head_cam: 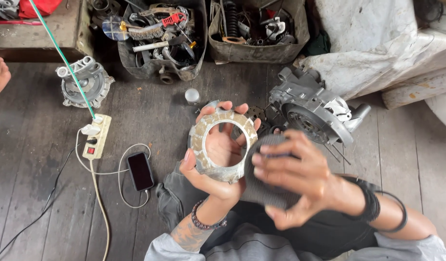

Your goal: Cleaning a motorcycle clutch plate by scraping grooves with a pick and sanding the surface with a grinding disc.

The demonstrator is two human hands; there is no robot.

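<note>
A phone (140, 171) lies on the wooden floor (34, 183), left. The left hand (218, 164) grips a metal ring (222, 145), raised above the lap. The right hand (300, 179) presses a dark abrasive sheet (261, 186) against the ring's right edge. An engine casing (314, 108) lies behind.

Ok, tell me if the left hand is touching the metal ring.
Touching. The head view shows the left hand gripping the metal ring, thumb over its lower rim and fingertips curled over the top edge.

Engine casing (313, 107) close right; left floorboards (34, 183) open.
</note>
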